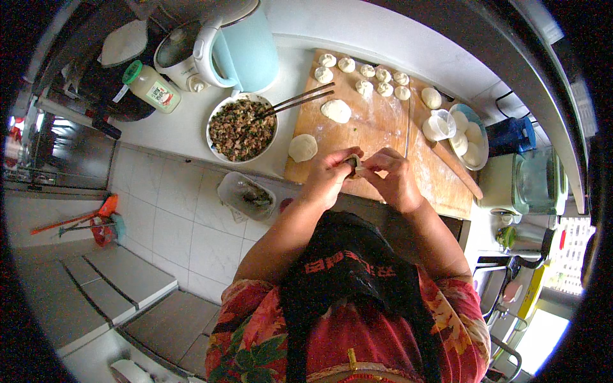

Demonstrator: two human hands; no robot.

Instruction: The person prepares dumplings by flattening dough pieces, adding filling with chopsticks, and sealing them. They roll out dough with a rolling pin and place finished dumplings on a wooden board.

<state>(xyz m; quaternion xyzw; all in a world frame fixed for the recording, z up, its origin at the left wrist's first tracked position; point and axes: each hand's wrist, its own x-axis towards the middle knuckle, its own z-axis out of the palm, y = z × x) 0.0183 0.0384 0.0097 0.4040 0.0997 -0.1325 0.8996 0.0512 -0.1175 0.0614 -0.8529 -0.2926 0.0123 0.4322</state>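
My left hand cups a partly closed filled bun, its dark filling showing through the gap. With bent fingers, my right hand pinches the dough edge from the other side. Both hands are above the near edge of a floured wooden board. Two flat dough wrappers lie at the left: one round near the board's edge, another farther back. A bowl of chopped filling stands left of the board, chopsticks resting across its rim. Several pleated buns sit along the board's far side.
On the right lie a rolling pin, a plastic cup and a plate of dough balls. A light-blue kettle and a green-lidded jar stand back left. Below the counter edge sits a bin.
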